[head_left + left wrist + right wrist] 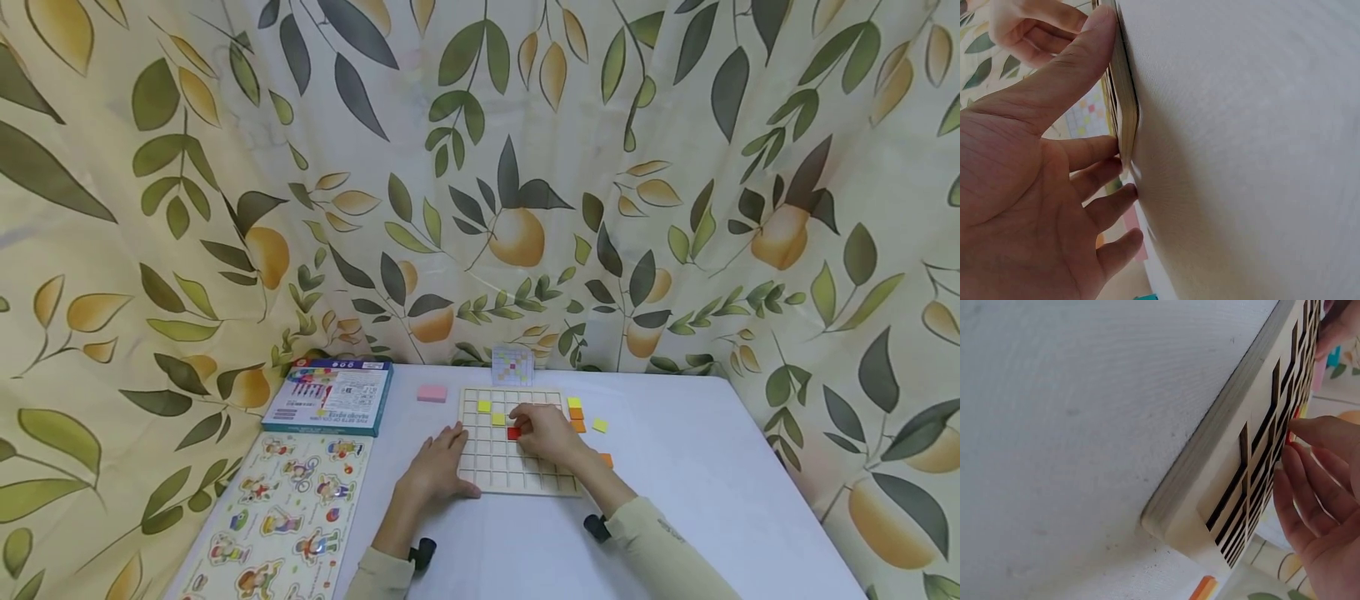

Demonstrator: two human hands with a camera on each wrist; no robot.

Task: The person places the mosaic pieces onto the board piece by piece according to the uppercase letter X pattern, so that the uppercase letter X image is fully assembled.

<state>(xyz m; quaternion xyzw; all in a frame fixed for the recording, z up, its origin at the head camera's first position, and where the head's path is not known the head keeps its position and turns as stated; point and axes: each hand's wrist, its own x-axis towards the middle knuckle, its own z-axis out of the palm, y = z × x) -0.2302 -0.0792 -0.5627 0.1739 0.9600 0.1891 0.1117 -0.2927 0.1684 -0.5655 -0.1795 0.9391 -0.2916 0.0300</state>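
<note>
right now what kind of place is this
Probably a small tabletop play or recording corner at home: a white table enclosed by leaf-and-fruit print curtains, with a wooden grid board, coloured tiles and a children's puzzle sheet laid out.

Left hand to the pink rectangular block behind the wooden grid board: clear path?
Probably yes. The left hand rests at the wooden grid board's left edge; only bare white table lies between it and the pink rectangular block.
</note>
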